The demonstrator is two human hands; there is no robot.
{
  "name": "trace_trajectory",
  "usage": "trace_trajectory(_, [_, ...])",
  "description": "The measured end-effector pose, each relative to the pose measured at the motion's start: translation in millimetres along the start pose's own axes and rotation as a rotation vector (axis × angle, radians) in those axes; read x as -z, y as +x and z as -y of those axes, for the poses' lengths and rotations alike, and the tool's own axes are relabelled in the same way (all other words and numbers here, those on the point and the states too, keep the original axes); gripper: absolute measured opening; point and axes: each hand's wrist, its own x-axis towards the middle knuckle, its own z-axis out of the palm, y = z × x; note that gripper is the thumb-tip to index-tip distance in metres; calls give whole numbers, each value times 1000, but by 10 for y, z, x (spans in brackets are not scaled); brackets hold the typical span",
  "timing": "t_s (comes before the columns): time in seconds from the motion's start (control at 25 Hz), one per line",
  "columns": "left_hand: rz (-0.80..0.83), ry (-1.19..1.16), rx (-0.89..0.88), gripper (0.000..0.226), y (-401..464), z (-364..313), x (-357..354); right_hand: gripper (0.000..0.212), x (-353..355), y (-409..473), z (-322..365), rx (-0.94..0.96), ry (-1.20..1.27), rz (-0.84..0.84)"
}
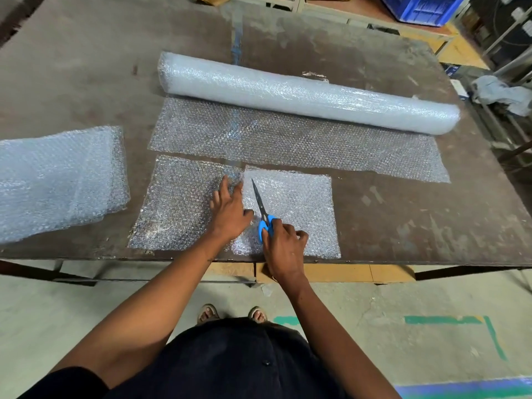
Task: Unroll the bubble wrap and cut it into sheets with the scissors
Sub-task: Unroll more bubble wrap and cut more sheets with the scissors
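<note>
A long bubble wrap roll (302,92) lies across the far half of the table, with an unrolled strip (288,138) spread flat in front of it. Near the front edge lies a cut piece (178,203), and a thicker-looking sheet (302,203) sits on its right part. My left hand (230,210) presses flat on the cut piece beside that sheet's left edge. The blue-handled scissors (263,214) are gripped in my right hand (283,244), blades together and pointing away along that edge.
A stack of cut bubble wrap sheets (57,180) rests at the table's left. The brown table (431,220) ends at a front edge just below my hands. A blue crate (420,7) and shelving stand beyond the far right corner.
</note>
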Motion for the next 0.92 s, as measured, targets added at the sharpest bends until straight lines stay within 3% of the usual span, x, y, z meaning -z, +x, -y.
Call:
trace_trajectory(0.04, [-44,-6,25,86,59,-27,1,26,12,23,-3,2,5,-2])
trace_trajectory(0.12, [-92,-238,89,75,187,-73,22,26,32,56,-3,0,16,4])
trace_trajectory(0.2, [-128,-556,218,73,322,-164,101,29,63,82,-27,-7,38,40])
trace_trajectory(0.32, [-99,-714,373,76,516,-254,175,31,92,88,-39,12,49,67])
trace_trajectory(0.4, [-101,-614,317,75,580,-239,177,32,111,102,-45,25,36,78])
trace_trajectory(0.6, [-238,51,-142,75,515,74,108,31,150,130,-61,55,120,76])
trace_trajectory(0.68, [-216,143,-242,68,439,146,84,31,115,181,-30,58,194,83])
trace_trajectory(0.92, [-144,265,-243,59,-23,210,-127,25,-68,232,-157,73,279,137])
